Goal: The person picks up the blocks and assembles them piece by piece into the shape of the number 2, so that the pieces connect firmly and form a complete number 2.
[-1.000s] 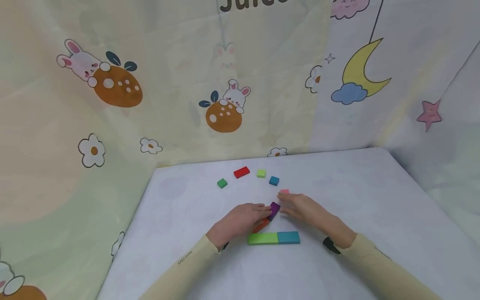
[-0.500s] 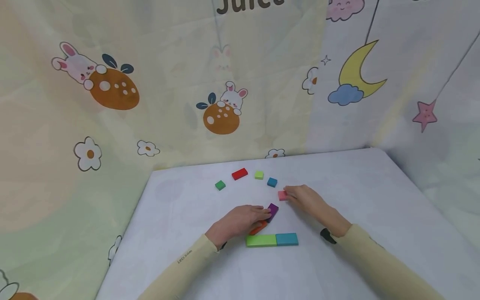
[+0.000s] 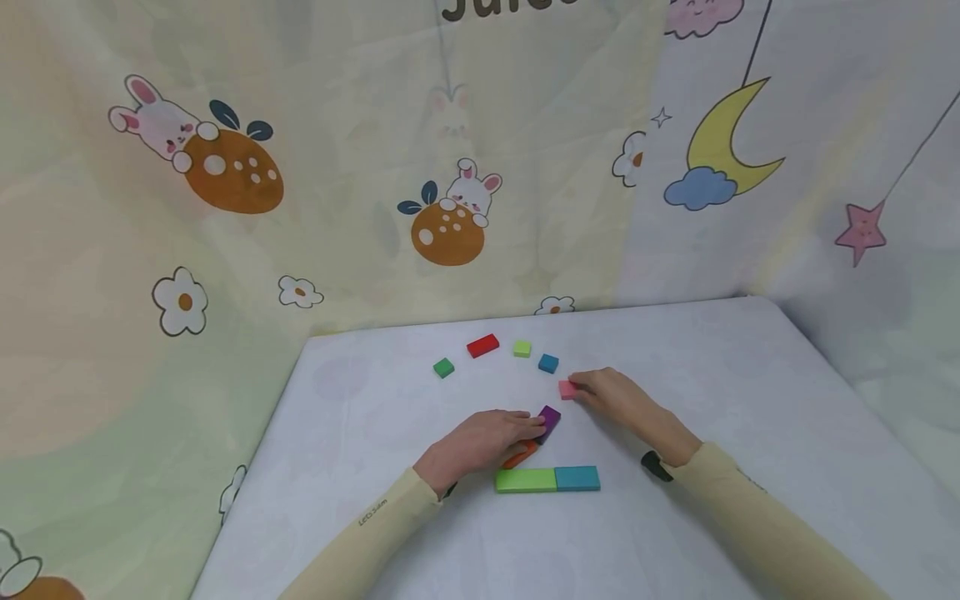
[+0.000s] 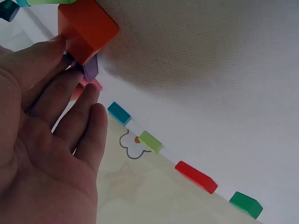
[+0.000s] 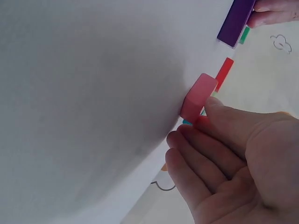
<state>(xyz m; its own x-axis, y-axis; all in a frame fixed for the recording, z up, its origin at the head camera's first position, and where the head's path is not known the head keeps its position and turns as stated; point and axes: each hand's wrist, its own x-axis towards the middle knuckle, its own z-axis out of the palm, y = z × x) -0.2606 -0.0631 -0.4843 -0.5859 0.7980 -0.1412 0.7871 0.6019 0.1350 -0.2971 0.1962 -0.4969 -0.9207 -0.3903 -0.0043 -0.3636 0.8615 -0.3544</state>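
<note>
My left hand [image 3: 482, 440] lies over two joined-looking blocks, its fingers fairly straight. Its fingertips touch the purple block [image 3: 552, 419], and in the left wrist view the thumb meets the orange block [image 4: 86, 32]. Part of the orange block is hidden under the hand in the head view. With thumb and index finger my right hand [image 3: 628, 410] pinches the pink block [image 5: 200, 97] at one end, on the white surface. Just nearer to me lie a long light-green block [image 3: 525, 481] and a teal block [image 3: 577, 478], end to end.
Farther back, in a loose arc, lie a green block [image 3: 444, 367], a red block [image 3: 483, 346], a small lime block [image 3: 522, 348] and a blue block [image 3: 548, 363]. A printed curtain [image 3: 345, 250] hangs behind the white table [image 3: 750, 400].
My right hand has moved from beside the purple block, slightly back, to the pink block and taken hold of it. The left hand stays in place; the camera view shifts slightly.
</note>
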